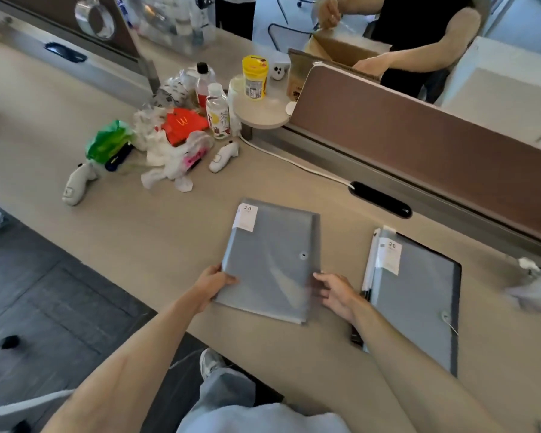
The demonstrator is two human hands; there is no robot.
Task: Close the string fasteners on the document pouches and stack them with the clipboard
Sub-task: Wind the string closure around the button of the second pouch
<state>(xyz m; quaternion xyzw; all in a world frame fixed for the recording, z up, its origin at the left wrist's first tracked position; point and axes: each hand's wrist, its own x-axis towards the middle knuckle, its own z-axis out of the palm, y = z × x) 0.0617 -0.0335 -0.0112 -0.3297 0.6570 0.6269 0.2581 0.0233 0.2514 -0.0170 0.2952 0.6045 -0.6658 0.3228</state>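
Pouch (269,264) looks thin, light, floppy and slick; left hand (213,285) and right hand (338,295) pinch its opposite side edges.

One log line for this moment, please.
left hand: grips grey pouch; right hand: grips it too; second pouch: lies apart, rightward; stacking: not yet

Both forearms are reaching forward and converging, with the left hand (214,284) gripping the left edge of the pouch (269,260), thumb lying on top. The right hand (336,293) is holding the opposite edge, fingers curled toward it.
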